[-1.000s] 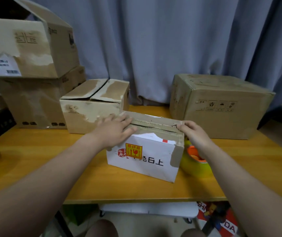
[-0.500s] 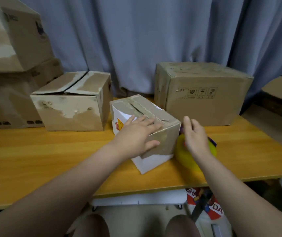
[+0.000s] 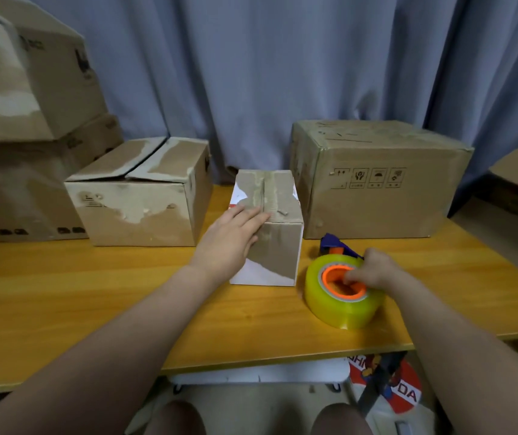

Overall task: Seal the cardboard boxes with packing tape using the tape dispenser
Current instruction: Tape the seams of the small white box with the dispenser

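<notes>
1. Head view, layout: a small box point(image 3: 278, 246) stands near the middle of the wooden table point(image 3: 94, 296), its top seam running from near to far. The tape dispenser point(image 3: 339, 309), a yellow roll on an orange core with a blue frame behind it, lies just to the right of the box, near the table's front edge.
2. Head view, hands: the left hand point(image 3: 232, 243) lies spread and flat on the box's near left top corner, fingers straight, steadying it. The right hand point(image 3: 377, 271) is curled onto the dispenser, fingertips dipping into the orange core.
3. Head view, surroundings: a box with loose flaps point(image 3: 141, 189) sits to the left, a large closed box point(image 3: 377, 180) at the far right, and stacked boxes point(image 3: 16, 89) at the far left.
4. Step in hand, as I judge it: taking up the dispenser to seal this box. No strip is drawn out yet.
5. Next move: lift the dispenser to one end of the seam, stick the tape's free end down and draw it along the seam while the left hand keeps the flaps down.
</notes>
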